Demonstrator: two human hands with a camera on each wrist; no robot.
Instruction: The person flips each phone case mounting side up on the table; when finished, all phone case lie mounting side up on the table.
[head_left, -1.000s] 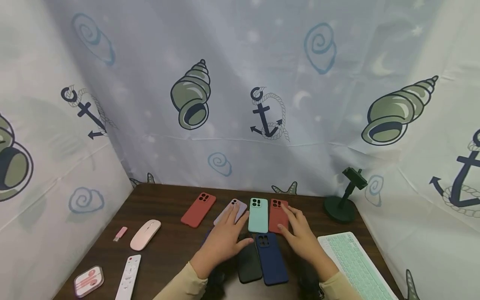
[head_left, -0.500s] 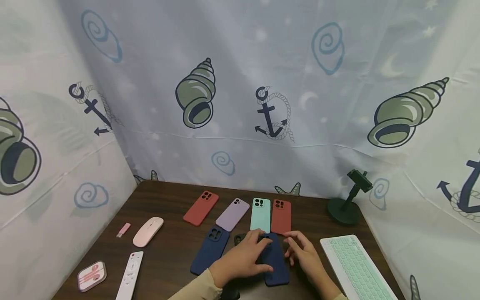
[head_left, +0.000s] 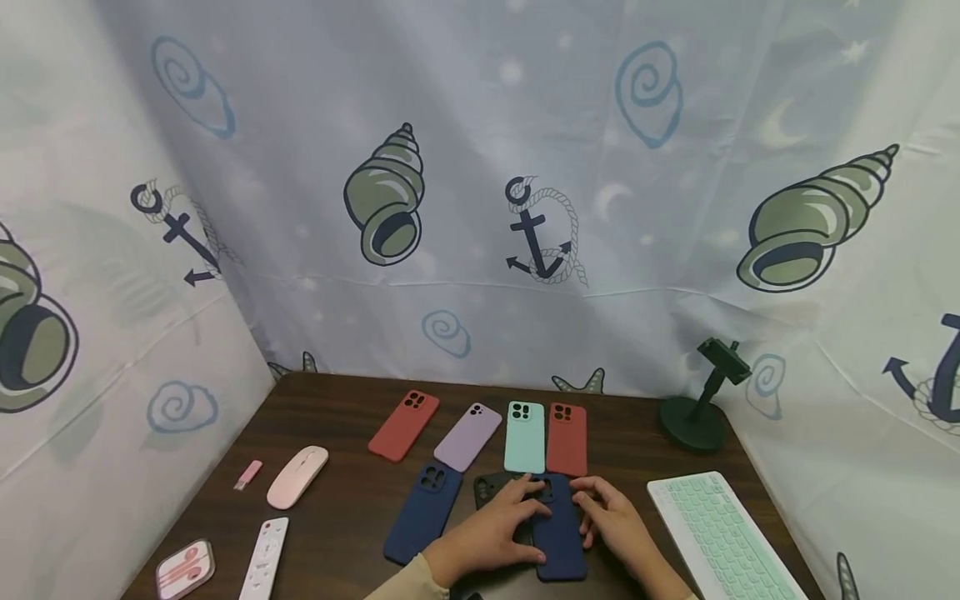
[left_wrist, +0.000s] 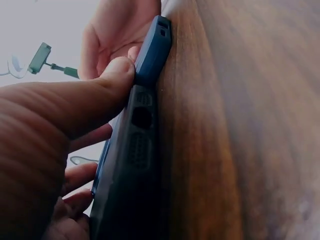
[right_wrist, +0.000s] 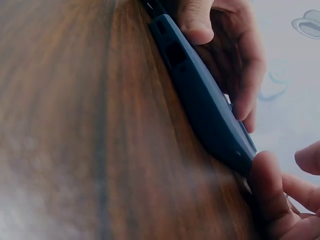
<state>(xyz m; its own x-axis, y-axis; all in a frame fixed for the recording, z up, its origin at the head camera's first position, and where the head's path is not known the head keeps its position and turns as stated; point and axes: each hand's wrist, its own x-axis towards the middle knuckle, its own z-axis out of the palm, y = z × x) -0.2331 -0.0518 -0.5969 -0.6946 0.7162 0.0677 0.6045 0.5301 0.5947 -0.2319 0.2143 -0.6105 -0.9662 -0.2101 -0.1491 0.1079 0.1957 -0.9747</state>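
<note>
My left hand lies over a navy phone case at the table's front middle, fingertips on its upper part and thumb at its left edge. My right hand sits along the right edge of this case, its bent fingers at the upper corner. The right wrist view shows the navy case flat on the wood, fingers of both hands at its sides. A black phone case lies left of it, mostly hidden under my left hand. In the left wrist view, my thumb rests where the black case meets the navy one.
Behind lie a red case, a lilac case, a mint case and another red case. Left are a second navy case, mouse, remote, USB stick and earphone box; right, a keyboard and green stand.
Both hands have come back from the lilac and right red cases to the front navy case. That case now lies straighter and slightly farther right. The head view has shifted a little.
</note>
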